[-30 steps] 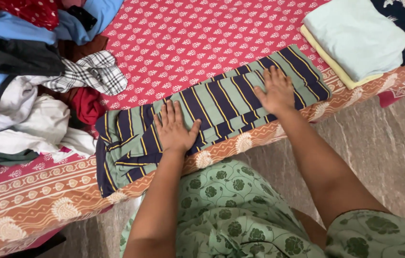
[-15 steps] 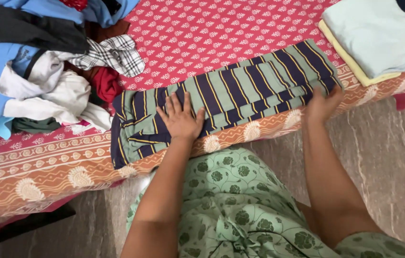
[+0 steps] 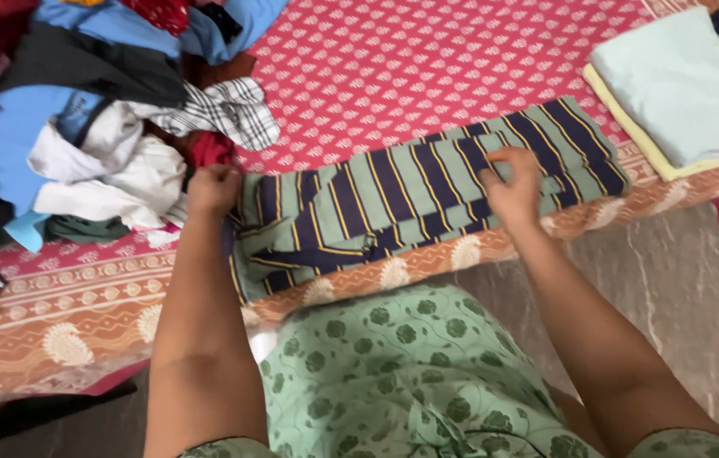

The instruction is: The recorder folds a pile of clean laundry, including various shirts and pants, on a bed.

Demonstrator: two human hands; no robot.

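Pinched striped garment at both ends, left hand, right hand; mid-fold; required lifting one end across.

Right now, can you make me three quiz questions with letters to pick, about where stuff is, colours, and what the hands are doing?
1. Where is the pile of loose clothes?
A. left of the striped cloth
B. right of it
C. on the floor

2. What colour is the top folded cloth at the right?
A. red
B. pale blue-green
C. black

3. What are the hands doing?
A. hanging in the air
B. gripping the striped cloth
C. holding a cup

Answers:
1 A, the heap lies at the left of the striped cloth.
2 B, it lies pale on a yellow one.
3 B, the left hand pinches its left end and the right hand its middle.
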